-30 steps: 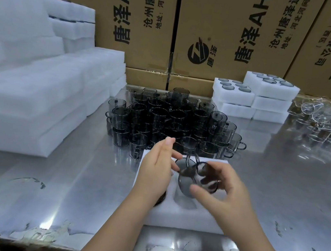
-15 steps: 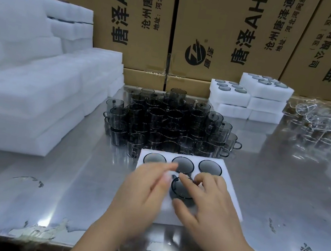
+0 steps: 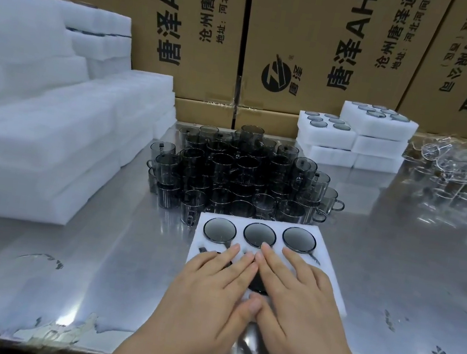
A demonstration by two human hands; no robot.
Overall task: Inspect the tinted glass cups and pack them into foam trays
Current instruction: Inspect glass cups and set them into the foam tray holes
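Observation:
A white foam tray [image 3: 327, 253] lies on the steel table in front of me. Its far row holds three tinted glass cups [image 3: 259, 234], seen from above as dark discs. My left hand [image 3: 209, 291] and my right hand [image 3: 295, 301] lie flat side by side on the tray's near row, fingers straight, thumbs touching. They cover the near holes; a dark cup edge [image 3: 256, 286] shows between them. A crowd of loose tinted cups [image 3: 238, 174] stands just behind the tray.
Stacks of blank foam trays [image 3: 45, 130] fill the left side. Packed foam trays [image 3: 353, 134] are stacked at the back right, with clear glass pieces [image 3: 452, 167] beyond them. Cardboard boxes [image 3: 307, 42] wall off the back. The table's front edge is near my wrists.
A second ago both hands held a tinted cup above the tray. They lowered it into a near hole, and now both palms press flat on the near row.

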